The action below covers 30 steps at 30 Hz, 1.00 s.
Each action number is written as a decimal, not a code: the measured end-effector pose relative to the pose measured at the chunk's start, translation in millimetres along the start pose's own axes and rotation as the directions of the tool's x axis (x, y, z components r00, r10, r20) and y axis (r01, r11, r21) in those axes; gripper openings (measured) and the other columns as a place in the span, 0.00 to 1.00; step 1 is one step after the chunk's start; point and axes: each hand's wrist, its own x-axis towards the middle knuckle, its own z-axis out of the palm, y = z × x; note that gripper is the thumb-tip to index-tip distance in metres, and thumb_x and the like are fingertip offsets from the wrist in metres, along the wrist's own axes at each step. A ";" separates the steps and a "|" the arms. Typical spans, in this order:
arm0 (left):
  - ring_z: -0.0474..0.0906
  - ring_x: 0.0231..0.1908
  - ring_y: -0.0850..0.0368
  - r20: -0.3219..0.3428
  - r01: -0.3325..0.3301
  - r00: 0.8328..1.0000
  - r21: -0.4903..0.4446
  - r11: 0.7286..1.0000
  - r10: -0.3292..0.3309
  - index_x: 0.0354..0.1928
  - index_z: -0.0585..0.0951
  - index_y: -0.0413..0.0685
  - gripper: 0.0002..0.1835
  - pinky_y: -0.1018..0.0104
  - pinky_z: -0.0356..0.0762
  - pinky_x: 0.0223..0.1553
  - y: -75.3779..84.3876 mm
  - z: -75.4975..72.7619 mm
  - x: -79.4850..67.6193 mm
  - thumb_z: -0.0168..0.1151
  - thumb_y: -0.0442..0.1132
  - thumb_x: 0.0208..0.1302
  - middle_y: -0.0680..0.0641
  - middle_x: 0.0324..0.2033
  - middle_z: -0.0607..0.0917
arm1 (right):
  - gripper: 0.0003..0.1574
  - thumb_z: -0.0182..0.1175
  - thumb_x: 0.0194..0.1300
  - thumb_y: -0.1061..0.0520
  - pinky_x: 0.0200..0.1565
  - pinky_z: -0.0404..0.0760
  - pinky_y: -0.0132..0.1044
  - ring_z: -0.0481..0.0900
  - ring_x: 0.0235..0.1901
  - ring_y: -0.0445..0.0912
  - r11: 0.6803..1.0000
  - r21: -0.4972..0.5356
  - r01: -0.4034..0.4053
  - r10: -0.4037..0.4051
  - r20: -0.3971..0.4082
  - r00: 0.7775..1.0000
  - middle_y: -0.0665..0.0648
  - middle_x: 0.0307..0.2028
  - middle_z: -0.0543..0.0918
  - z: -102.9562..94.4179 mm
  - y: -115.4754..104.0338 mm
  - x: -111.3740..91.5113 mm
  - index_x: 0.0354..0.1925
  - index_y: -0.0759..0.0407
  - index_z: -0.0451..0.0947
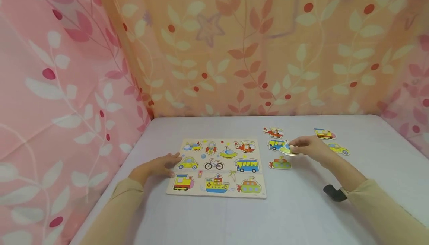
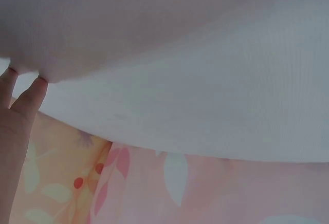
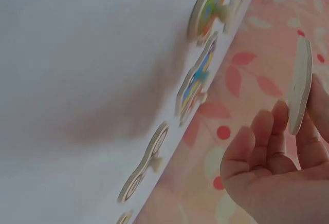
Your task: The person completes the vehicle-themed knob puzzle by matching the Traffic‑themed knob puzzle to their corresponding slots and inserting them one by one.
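My right hand (image 1: 311,149) pinches the saucer piece (image 1: 285,149) right of the puzzle board (image 1: 229,164), left hand (image 1: 164,165) relaxed at its left edge; dipping low could knock the bus piece (image 1: 275,145).

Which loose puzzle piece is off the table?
The yellow UFO: the right hand pinches it above the table, while the other loose pieces lie flat.

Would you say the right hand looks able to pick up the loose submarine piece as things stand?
Probably not just yet: the right hand pinches the flying saucer piece, though nothing visibly covers the loose submarine piece.
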 end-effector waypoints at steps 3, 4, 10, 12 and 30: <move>0.40 0.73 0.37 0.008 -0.022 1.000 0.008 1.000 0.022 0.73 0.64 0.55 0.39 0.33 0.41 0.67 0.8 0.9 -0.4 0.68 0.43 0.60 0.46 0.75 0.54 | 0.23 0.64 0.65 0.54 0.48 0.74 0.49 0.74 0.44 0.53 1.000 0.026 0.015 -0.015 -0.016 1.000 0.57 0.41 0.82 8.0 -6.5 0.5 0.53 0.67 0.79; 0.40 0.74 0.38 0.009 -0.019 1.000 0.001 1.000 0.019 0.73 0.64 0.56 0.39 0.33 0.40 0.67 1.6 1.1 -0.5 0.67 0.44 0.60 0.48 0.75 0.54 | 0.23 0.63 0.65 0.54 0.48 0.73 0.50 0.74 0.44 0.53 0.999 0.036 0.018 -0.017 -0.019 1.000 0.58 0.41 0.82 10.1 -9.1 0.5 0.53 0.67 0.79; 0.39 0.74 0.39 0.007 -0.037 0.999 0.011 0.999 0.037 0.73 0.64 0.54 0.38 0.35 0.41 0.68 3.5 -0.1 -2.2 0.67 0.42 0.61 0.48 0.75 0.54 | 0.23 0.64 0.65 0.53 0.51 0.71 0.53 0.72 0.50 0.57 0.997 0.073 0.014 -0.012 -0.026 1.000 0.61 0.46 0.82 25.8 -24.6 6.3 0.53 0.66 0.79; 0.40 0.73 0.38 0.004 -0.061 0.998 0.025 0.998 0.061 0.72 0.64 0.52 0.38 0.35 0.41 0.68 3.8 -1.4 -2.7 0.67 0.41 0.61 0.46 0.75 0.55 | 0.23 0.64 0.65 0.53 0.50 0.71 0.52 0.71 0.50 0.56 0.997 0.077 0.008 -0.006 -0.028 1.000 0.61 0.45 0.82 32.3 -29.2 9.8 0.53 0.65 0.80; 0.40 0.73 0.38 0.006 -0.059 0.998 0.033 0.998 0.059 0.72 0.64 0.51 0.38 0.36 0.41 0.68 -0.4 -1.3 2.7 0.67 0.41 0.61 0.45 0.74 0.55 | 0.17 0.66 0.64 0.58 0.46 0.74 0.44 0.76 0.44 0.53 0.997 0.065 0.028 -0.026 -0.036 0.999 0.61 0.44 0.81 74.3 -55.4 44.1 0.49 0.67 0.81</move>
